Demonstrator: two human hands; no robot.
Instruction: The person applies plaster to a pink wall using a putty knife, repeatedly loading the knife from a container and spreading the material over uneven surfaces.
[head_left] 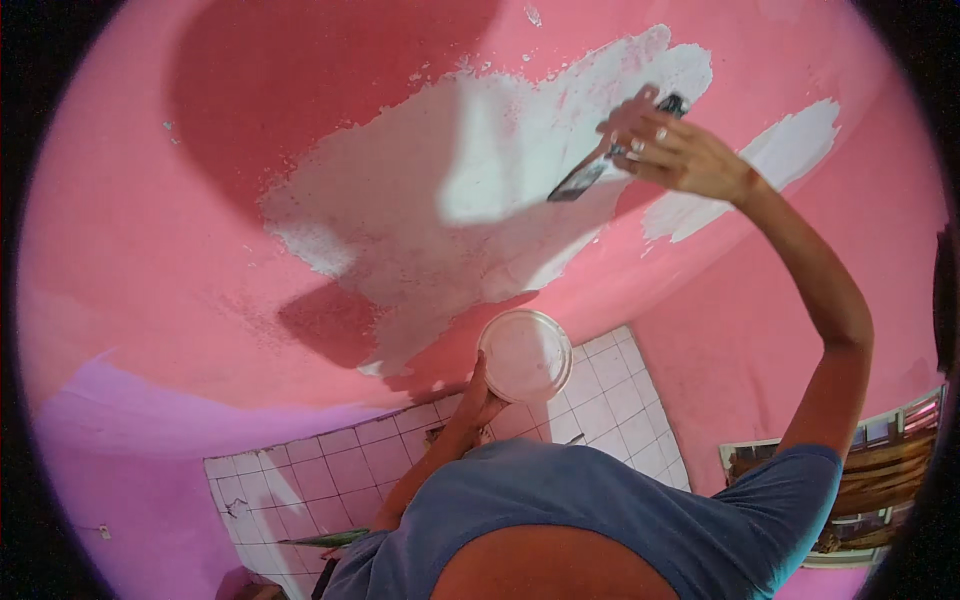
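Observation:
My right hand (680, 155) is raised at the pink wall (240, 330), its fingers closed round the dark handle of a putty knife (578, 183). The knife's wide blade slants down and left over a large, ragged white patch (390, 180) of what looks like filler. Whether the blade touches the wall is unclear. Lower down, in front of my chest, my left hand (483, 402) grips a round, pale container (527, 357) by its side and underneath. Its rim faces up, and whitish material seems to lie inside; its depth is hidden.
A second, narrower white patch (785, 160) lies to the right. White tiles (350, 470) cover a lower stretch, beside a purple-painted area (170, 440). At lower right is a window-like opening (885, 475) with brown wooden pieces. A green, pointed thing (335, 538) shows at lower left.

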